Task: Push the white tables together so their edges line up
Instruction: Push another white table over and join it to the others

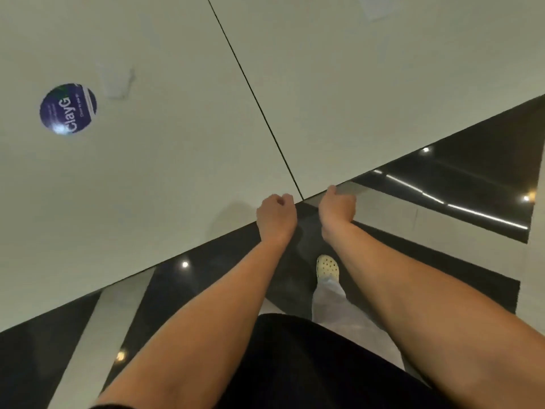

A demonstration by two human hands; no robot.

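Two white tables lie side by side, the left white table [153,172] and the right white table [368,93]. A thin dark seam runs between them from the top centre down to the near edge. On either side of the seam their near edges form almost one straight line. My left hand [275,215] is curled over the left table's near edge, just left of the seam. My right hand [336,206] holds the right table's near edge just right of the seam, thumb on top and fingers hidden beneath.
A round blue sticker [68,108] sits on the left table, with a faint pale patch [116,81] beside it. A pale sheet [377,5] lies at the far right. Below is a glossy dark floor [472,178] with pale stripes, and my foot in a pale clog [327,267].
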